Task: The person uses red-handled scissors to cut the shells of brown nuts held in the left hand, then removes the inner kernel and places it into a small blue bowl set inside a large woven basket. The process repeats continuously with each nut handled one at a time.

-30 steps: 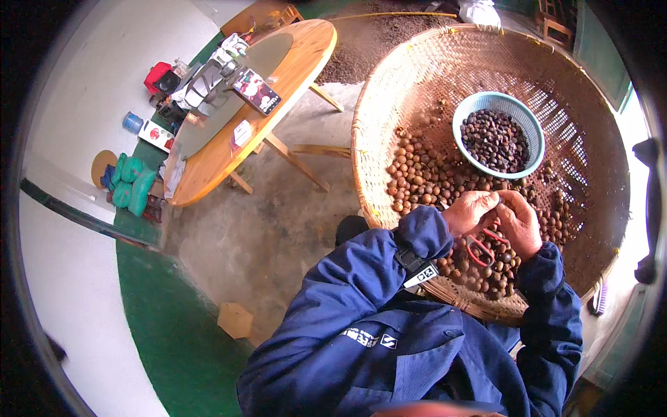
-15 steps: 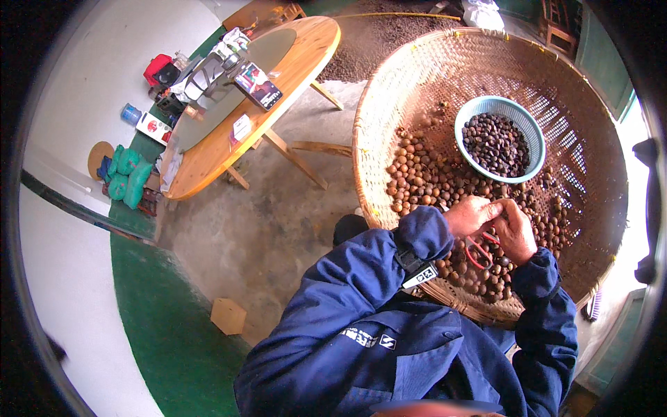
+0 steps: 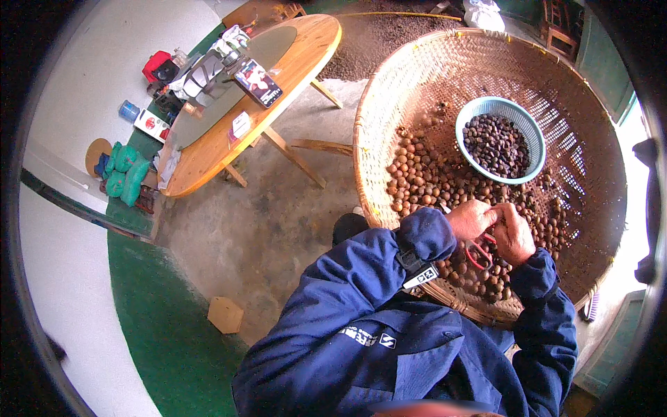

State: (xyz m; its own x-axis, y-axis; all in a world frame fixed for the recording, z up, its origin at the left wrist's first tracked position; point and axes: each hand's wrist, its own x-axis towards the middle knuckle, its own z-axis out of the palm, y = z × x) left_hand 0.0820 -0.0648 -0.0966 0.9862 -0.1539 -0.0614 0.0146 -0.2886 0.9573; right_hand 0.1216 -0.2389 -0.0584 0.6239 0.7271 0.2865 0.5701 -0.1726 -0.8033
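My left hand (image 3: pixel 471 219) and my right hand (image 3: pixel 514 236) meet fingertip to fingertip over a wide woven bamboo basket (image 3: pixel 368 174). The left fingers are pinched together; what lies between them is hidden. Red-handled scissors (image 3: pixel 478 256) hang below the fingers, one loop against my curled right hand. Round brown nuts in their husks (image 3: pixel 415 167) lie loose in the basket around and under both hands. Beyond the hands, a light blue plastic colander (image 3: pixel 474 109) sits in the basket, holding darker nuts (image 3: pixel 497 146).
To the left stands a wooden table (image 3: pixel 208 163) bearing a tablet-like screen (image 3: pixel 258 82) and a small box (image 3: pixel 240 125). Green bundles (image 3: pixel 126 174) rest by the wall. A hexagonal board (image 3: pixel 226 315) lies on the floor. More dark nuts (image 3: pixel 389 42) are spread behind the basket.
My right hand has shifted slightly, its fingers curled closer against the left fingertips. The red scissor loops have turned a little. The nuts and colander look the same.
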